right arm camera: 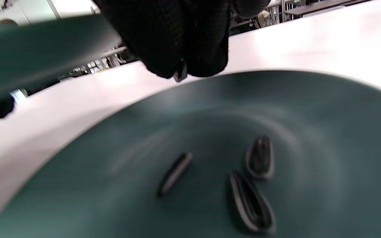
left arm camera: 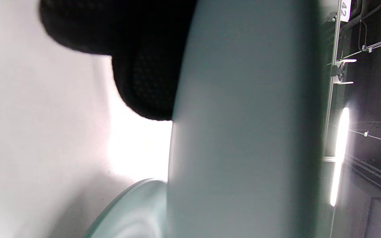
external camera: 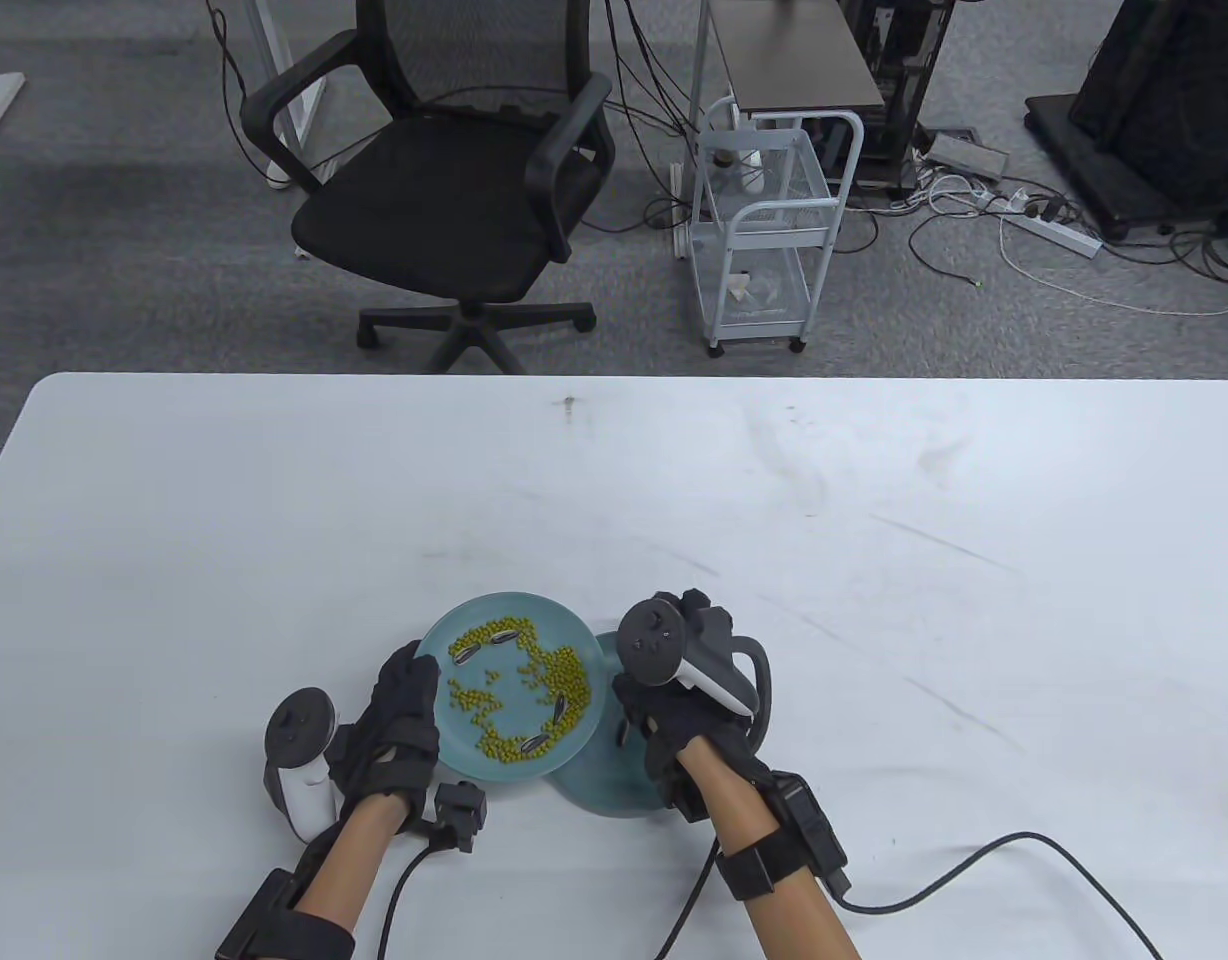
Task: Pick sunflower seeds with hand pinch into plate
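Table view, lower centre: two teal plates sit close together on the white table (external camera: pixel 874 560). The upper plate (external camera: pixel 574 745), raised and tilted, holds a scatter of small green beans (external camera: pixel 559 675) and four striped sunflower seeds (external camera: pixel 502 637); the left hand (external camera: pixel 399 725) grips its left rim. The lower plate (external camera: pixel 599 790) lies just right of it, partly beneath it and largely hidden by the right hand (external camera: pixel 689 715). In the right wrist view that lower plate (right arm camera: pixel 326 109) carries three seeds (right arm camera: pixel 260 158) at lower centre, and at top centre the gloved fingertips (right arm camera: pixel 164 49) are pressed together, pinching one more seed (right arm camera: pixel 180 74) above the plate. Beyond the table stand one black office chair (external camera: pixel 454 190) and one white wire cart (external camera: pixel 769 230).
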